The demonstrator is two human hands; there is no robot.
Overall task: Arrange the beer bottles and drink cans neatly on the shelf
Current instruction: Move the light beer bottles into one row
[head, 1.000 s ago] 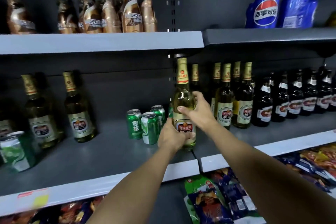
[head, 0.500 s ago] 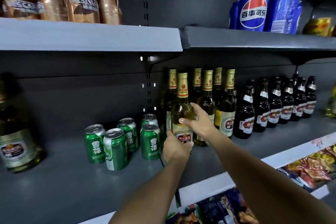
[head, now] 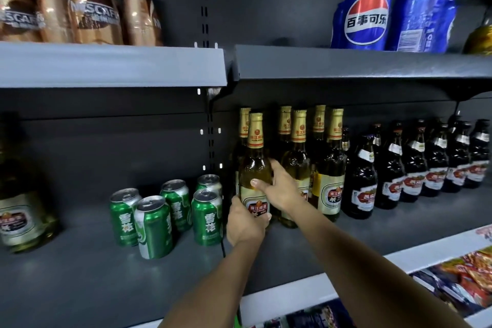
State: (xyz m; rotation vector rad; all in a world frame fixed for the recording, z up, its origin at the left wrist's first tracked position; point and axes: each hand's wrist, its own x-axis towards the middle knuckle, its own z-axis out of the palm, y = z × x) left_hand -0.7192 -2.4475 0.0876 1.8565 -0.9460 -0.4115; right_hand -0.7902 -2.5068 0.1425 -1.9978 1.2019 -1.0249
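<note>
A pale beer bottle (head: 255, 165) with a gold foil neck stands upright on the middle shelf (head: 292, 253), at the left end of a group of like bottles (head: 330, 168). My left hand (head: 246, 224) grips its base from below and left. My right hand (head: 279, 186) wraps its body from the right, thumb across the front. Several green drink cans (head: 165, 216) stand in a loose cluster just left of the bottle. One more pale beer bottle (head: 18, 216) stands alone at the far left of the shelf.
Dark beer bottles (head: 415, 168) line the shelf to the right. The upper shelf (head: 111, 64) carries brown coffee bottles (head: 87, 5) on the left and blue cola cans (head: 367, 16) on the right. Snack packets (head: 474, 277) lie on the tier below.
Both hands have carried the pale bottle rightward and back, from in front of the cans to beside the row of like bottles. The view has moved closer.
</note>
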